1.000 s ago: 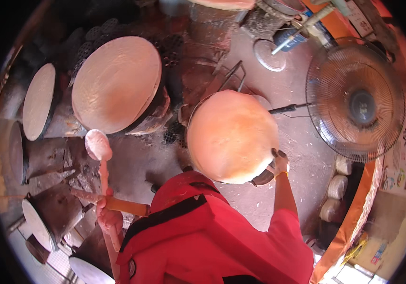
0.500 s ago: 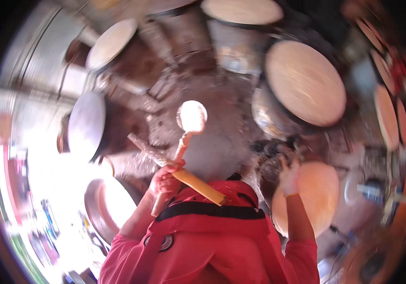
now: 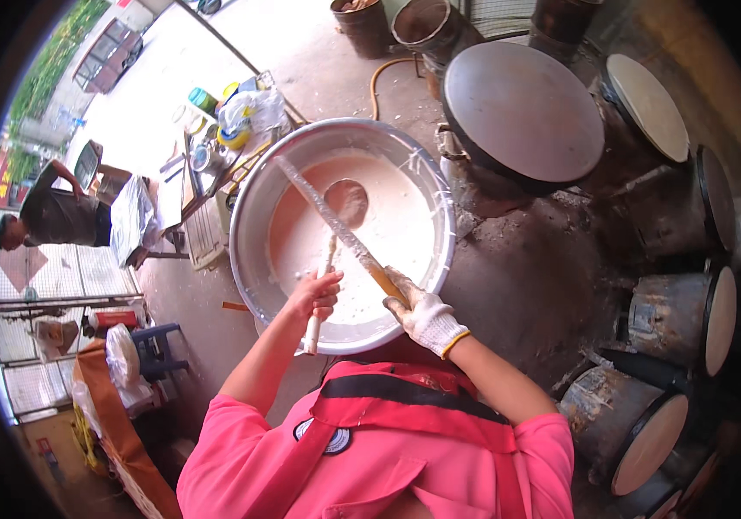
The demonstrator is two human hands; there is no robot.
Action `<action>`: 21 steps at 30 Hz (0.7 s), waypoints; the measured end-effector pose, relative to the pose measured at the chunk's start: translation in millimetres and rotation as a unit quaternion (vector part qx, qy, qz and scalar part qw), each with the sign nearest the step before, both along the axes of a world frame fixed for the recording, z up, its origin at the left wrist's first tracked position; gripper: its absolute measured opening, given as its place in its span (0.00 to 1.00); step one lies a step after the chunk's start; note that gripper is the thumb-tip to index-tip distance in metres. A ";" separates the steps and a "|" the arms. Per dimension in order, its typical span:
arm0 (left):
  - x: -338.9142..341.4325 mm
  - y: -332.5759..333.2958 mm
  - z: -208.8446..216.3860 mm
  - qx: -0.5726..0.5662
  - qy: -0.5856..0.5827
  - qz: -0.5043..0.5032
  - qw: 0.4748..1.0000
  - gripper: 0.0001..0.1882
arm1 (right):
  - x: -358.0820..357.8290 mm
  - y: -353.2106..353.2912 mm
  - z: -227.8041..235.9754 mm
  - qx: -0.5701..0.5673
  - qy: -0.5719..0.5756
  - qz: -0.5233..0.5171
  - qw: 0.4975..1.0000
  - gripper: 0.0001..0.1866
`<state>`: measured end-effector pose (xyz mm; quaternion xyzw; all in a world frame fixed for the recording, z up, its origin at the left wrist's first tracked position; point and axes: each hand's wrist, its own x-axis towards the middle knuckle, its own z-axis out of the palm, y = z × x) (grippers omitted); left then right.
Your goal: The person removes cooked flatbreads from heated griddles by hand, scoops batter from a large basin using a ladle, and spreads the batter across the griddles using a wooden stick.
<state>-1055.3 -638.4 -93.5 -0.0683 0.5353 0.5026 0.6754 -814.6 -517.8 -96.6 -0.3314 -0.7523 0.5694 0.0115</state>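
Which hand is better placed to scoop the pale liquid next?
Likely the left hand: it grips the ladle, whose bowl is in or over the pale liquid. The gloved right hand holds the long stick.

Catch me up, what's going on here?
Someone is working over a wide metal basin holding pale liquid. The bare left grip is closed on the handle of a ladle, its round bowl over the liquid; whether it's dipped in is hard to tell. The gloved right grip holds a long, yellow-handled stick slanting across the basin, crossing in front of the ladle. Another person is off to the left.
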 end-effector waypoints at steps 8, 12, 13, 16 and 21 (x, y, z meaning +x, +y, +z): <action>-74.9 -86.8 -122.5 -0.176 0.138 0.074 0.972 0.08 | -49.9 -11.9 -61.3 -0.052 -0.030 -0.002 0.998 0.31; -49.9 -62.7 -70.1 -0.124 -0.060 -0.072 0.988 0.10 | -60.9 -10.4 -72.9 -0.104 0.012 -0.016 0.994 0.29; -52.6 -57.0 -68.3 -0.124 -0.063 -0.069 0.988 0.10 | -63.1 -6.8 -69.6 -0.112 0.013 -0.009 0.994 0.29; -51.4 -43.3 -78.4 -0.136 0.346 -0.195 0.908 0.11 | -59.2 0.1 -66.7 -0.106 0.023 -0.013 0.994 0.28; -17.7 -15.4 -161.7 -0.188 0.170 0.059 0.965 0.06 | -25.8 0.5 -86.5 -0.126 -0.024 0.000 0.992 0.27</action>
